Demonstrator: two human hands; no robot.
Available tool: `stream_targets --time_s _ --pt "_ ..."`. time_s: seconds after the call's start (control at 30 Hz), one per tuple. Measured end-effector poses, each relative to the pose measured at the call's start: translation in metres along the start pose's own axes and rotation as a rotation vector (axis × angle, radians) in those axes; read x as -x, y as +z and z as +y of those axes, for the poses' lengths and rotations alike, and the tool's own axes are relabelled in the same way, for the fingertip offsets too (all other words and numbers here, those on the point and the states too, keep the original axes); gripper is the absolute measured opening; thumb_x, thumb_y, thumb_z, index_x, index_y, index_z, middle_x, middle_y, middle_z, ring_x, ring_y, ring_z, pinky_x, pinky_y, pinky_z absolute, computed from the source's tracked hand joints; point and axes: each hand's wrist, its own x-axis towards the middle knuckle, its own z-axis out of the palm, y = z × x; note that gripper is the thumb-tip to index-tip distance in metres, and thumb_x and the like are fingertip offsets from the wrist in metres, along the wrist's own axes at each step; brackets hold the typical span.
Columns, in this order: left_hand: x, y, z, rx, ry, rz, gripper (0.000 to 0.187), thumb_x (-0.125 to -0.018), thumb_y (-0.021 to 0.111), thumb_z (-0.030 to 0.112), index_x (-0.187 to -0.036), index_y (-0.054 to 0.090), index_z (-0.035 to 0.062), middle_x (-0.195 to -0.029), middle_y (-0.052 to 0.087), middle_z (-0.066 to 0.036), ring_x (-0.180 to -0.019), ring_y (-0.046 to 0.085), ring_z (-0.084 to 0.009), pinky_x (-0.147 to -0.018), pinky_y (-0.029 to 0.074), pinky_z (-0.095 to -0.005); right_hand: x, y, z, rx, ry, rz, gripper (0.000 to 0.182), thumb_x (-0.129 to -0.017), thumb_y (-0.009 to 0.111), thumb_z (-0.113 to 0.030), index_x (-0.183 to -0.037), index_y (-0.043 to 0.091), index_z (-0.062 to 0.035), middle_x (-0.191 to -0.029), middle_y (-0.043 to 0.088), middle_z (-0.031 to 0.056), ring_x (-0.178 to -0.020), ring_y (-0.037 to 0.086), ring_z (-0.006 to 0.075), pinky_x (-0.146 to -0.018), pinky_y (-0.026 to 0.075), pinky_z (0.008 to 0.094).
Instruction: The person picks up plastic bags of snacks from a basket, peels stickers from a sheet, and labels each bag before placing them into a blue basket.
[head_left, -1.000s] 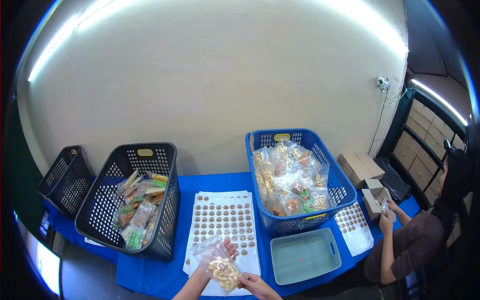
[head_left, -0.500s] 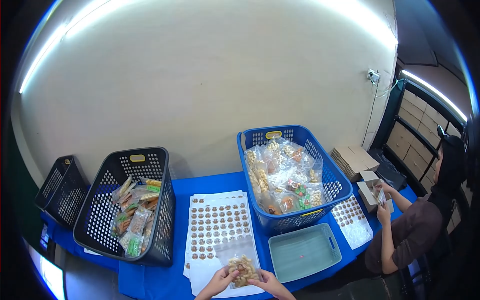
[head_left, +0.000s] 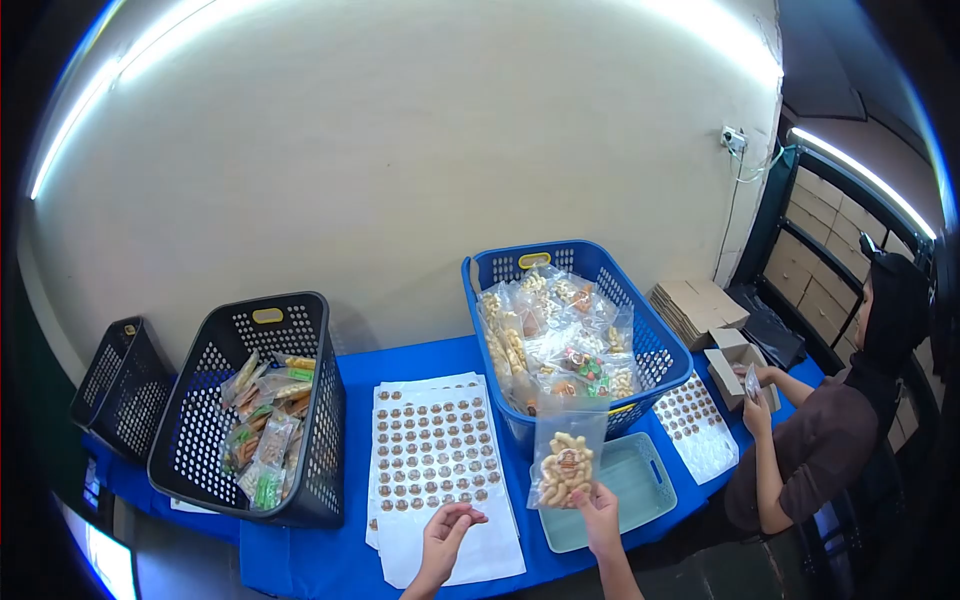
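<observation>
My right hand (head_left: 598, 505) pinches the bottom edge of a clear bag of pale snacks (head_left: 565, 455) with a round brown sticker on it, holding it upright over the teal tray (head_left: 645, 490). My left hand (head_left: 447, 526) hovers over the white sticker sheets (head_left: 437, 450), fingers curled together and holding nothing that I can make out. The blue basket (head_left: 590, 262) full of clear snack bags stands just behind the held bag.
A black basket (head_left: 320, 340) with several snack packets stands on the left of the blue table (head_left: 420, 358); a second black basket (head_left: 105, 375) sits beyond it. At the right a person holds a small packet beside an open cardboard box (head_left: 728, 362) and another sticker sheet (head_left: 695, 425).
My right hand has lifted the snack bag up and to the right, off the sticker sheets and over the teal tray. My left hand has let go of the bag.
</observation>
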Motion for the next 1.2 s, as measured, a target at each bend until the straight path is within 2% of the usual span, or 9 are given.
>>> stream_targets --time_s 0.17,0.27,0.37,0.4,0.43,0.53,0.73,0.97,1.2 --pt "-0.001 -0.025 0.015 -0.076 0.090 0.163 0.011 -0.086 0.046 0.003 -0.094 0.052 -0.0023 -0.081 0.060 -0.010 -0.080 0.058 -0.0171 -0.078 0.045 -0.0297 -0.038 -0.012 -0.028 0.117 -0.137 0.149 0.031 -0.083 0.059 -0.022 -0.100 0.055 0.0027 -0.088 0.059 0.0041 -0.080 0.055 0.0110 -0.073 0.043 0.0239" --pt "0.005 -0.042 0.029 -0.141 0.124 0.272 0.011 -0.086 0.045 0.003 -0.093 0.052 -0.0023 -0.077 0.058 -0.008 -0.076 0.057 -0.0138 -0.075 0.045 -0.0271 -0.082 -0.013 -0.043 -0.073 -0.180 0.088 0.042 -0.084 0.056 -0.026 -0.111 0.045 0.0041 -0.103 0.054 0.0121 -0.090 0.053 0.0184 -0.078 0.044 0.0294" --pt "0.014 -0.063 0.030 -0.146 0.163 0.352 0.011 -0.086 0.045 0.003 -0.092 0.052 -0.0023 -0.077 0.058 -0.007 -0.076 0.056 -0.0135 -0.075 0.045 -0.0270 -0.131 -0.028 -0.047 -0.691 0.388 -0.078 0.056 -0.084 0.055 -0.026 -0.122 0.028 0.0047 -0.122 0.036 0.0215 -0.106 0.044 0.0299 -0.088 0.040 0.0385" --pt "0.019 -0.070 0.029 -0.142 0.174 0.382 0.011 -0.086 0.045 0.003 -0.092 0.052 -0.0023 -0.077 0.058 -0.007 -0.076 0.056 -0.0134 -0.075 0.045 -0.0269 -0.139 -0.022 -0.051 -0.831 0.498 -0.158 0.067 -0.083 0.055 -0.030 -0.125 0.019 0.0069 -0.130 0.024 0.0253 -0.119 0.030 0.0379 -0.097 0.032 0.0435" --pt "0.025 -0.074 0.031 -0.149 0.179 0.405 0.011 -0.086 0.045 0.003 -0.092 0.052 -0.0023 -0.077 0.058 -0.007 -0.076 0.056 -0.0133 -0.075 0.045 -0.0268 -0.145 -0.019 -0.046 -0.916 0.548 -0.066 0.068 -0.084 0.054 -0.027 -0.126 0.015 0.0084 -0.132 0.020 0.0255 -0.122 0.026 0.0376 -0.100 0.029 0.0435" --pt "0.042 -0.090 0.045 -0.194 0.205 0.468 0.010 -0.086 0.045 0.003 -0.091 0.052 -0.0019 -0.078 0.057 -0.007 -0.076 0.055 -0.0127 -0.074 0.044 -0.0258 -0.143 0.001 -0.038 -0.727 0.406 -0.235 0.062 -0.085 0.051 -0.023 -0.126 0.018 0.0087 -0.133 0.022 0.0241 -0.123 0.028 0.0322 -0.099 0.030 0.0417" --pt "0.071 -0.134 0.087 -0.565 0.290 0.691 0.009 -0.085 0.047 0.002 -0.088 0.054 -0.0017 -0.074 0.058 -0.007 -0.072 0.057 -0.0124 -0.069 0.045 -0.0239 -0.104 0.066 -0.022 -0.421 0.264 -0.432 0.067 -0.082 0.054 -0.025 -0.136 0.016 -0.0123 -0.136 0.021 0.0182 -0.122 0.031 0.0295 -0.095 0.034 0.0400" --pt "0.074 -0.178 0.155 -1.128 0.471 0.736 0.009 -0.075 0.052 -0.006 -0.079 0.057 -0.0002 -0.069 0.059 -0.009 -0.063 0.058 -0.0182 -0.059 0.046 -0.0275 -0.076 0.115 -0.012 -0.390 0.355 -0.548 0.079 -0.078 0.058 -0.033 -0.136 0.012 -0.0090 -0.134 0.027 0.0189 -0.119 0.034 0.0310 -0.094 0.034 0.0432" --pt "0.035 -0.212 0.205 -1.081 0.679 0.746 0.011 -0.073 0.052 -0.008 -0.079 0.057 0.0004 -0.069 0.059 -0.008 -0.062 0.058 -0.0187 -0.058 0.045 -0.0274 -0.053 0.129 0.011 -0.338 0.450 -0.479 0.076 -0.077 0.059 -0.032 -0.134 0.016 -0.0058 -0.133 0.028 0.0198 -0.118 0.035 0.0299 -0.093 0.035 0.0414"
